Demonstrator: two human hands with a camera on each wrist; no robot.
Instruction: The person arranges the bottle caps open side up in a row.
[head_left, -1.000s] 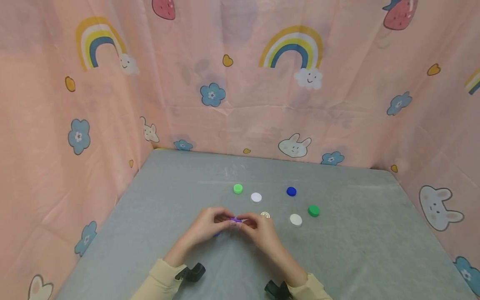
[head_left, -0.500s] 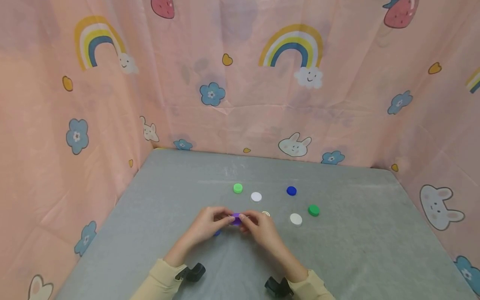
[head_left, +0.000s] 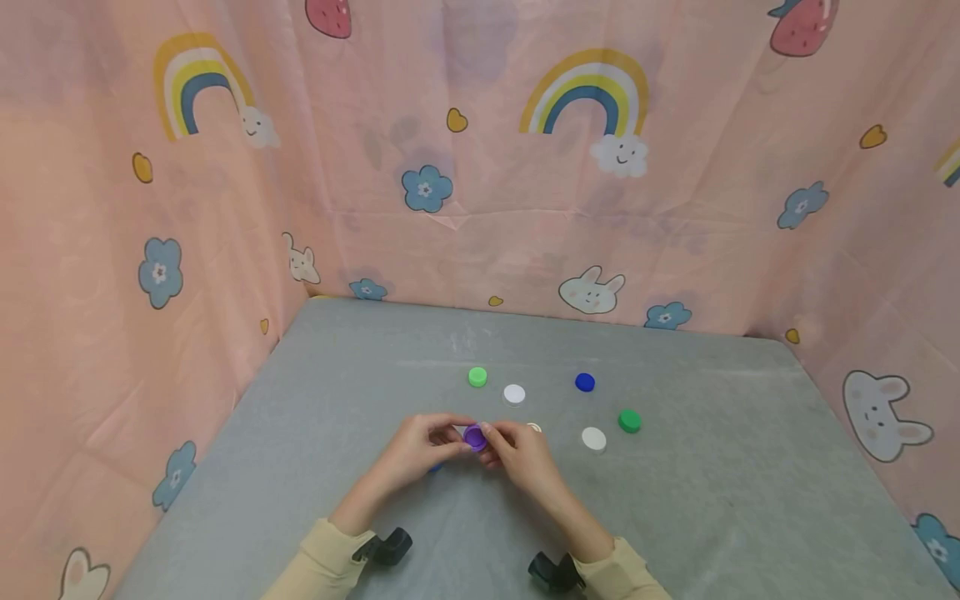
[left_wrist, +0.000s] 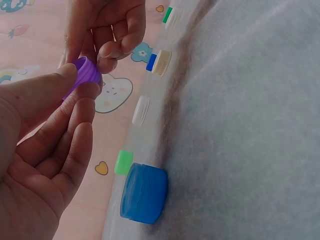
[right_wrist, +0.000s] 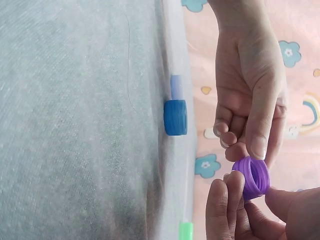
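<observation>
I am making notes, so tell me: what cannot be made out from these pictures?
Head view: most of the blue cap, hidden by the left hand.
Head view: part of the cream cap, hidden by the right hand.
Left wrist view: part of the purple cap, covered by the left hand.
Right wrist view: part of the light green cap, cut by the bottom edge.

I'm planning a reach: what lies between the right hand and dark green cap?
In the head view, a white cap lies between the right hand and dark green cap.
</observation>
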